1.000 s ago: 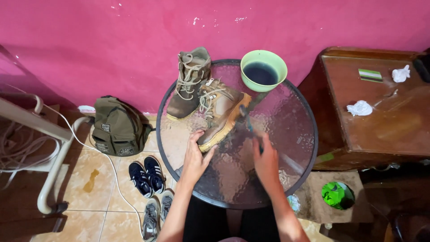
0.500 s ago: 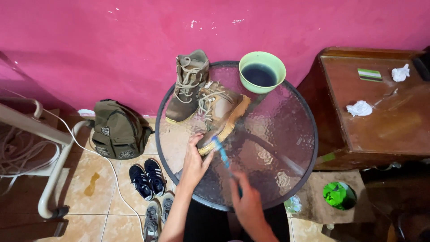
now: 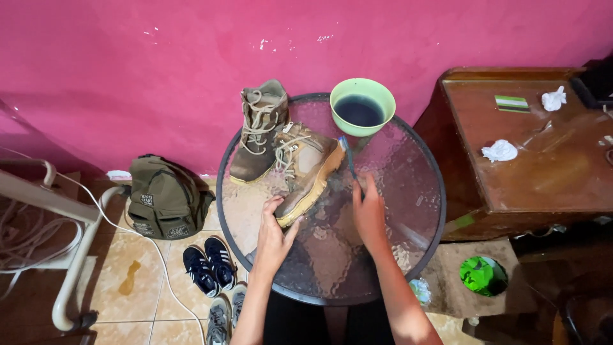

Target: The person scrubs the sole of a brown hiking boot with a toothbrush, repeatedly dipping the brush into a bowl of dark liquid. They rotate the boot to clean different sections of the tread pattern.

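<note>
Here, the left hand [image 3: 276, 231] steadies the toe of a tan boot [image 3: 305, 171] lying on the glass desk [image 3: 408, 191]; the right hand [image 3: 369, 211] grips a toothbrush [image 3: 348, 156]. The boot looks stiff and heavy, best held by its sole.

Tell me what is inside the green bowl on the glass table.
The green bowl holds a dark liquid that nearly fills it. The liquid is opaque, so the bottom and anything sunk in it cannot be seen.

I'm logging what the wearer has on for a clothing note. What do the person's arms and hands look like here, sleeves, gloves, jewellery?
Both forearms are bare as far as the picture's lower edge, with no sleeve showing. The left hand and the right hand wear no gloves. No watch, bracelet or ring can be made out, though the fingers are small in this view.
</note>
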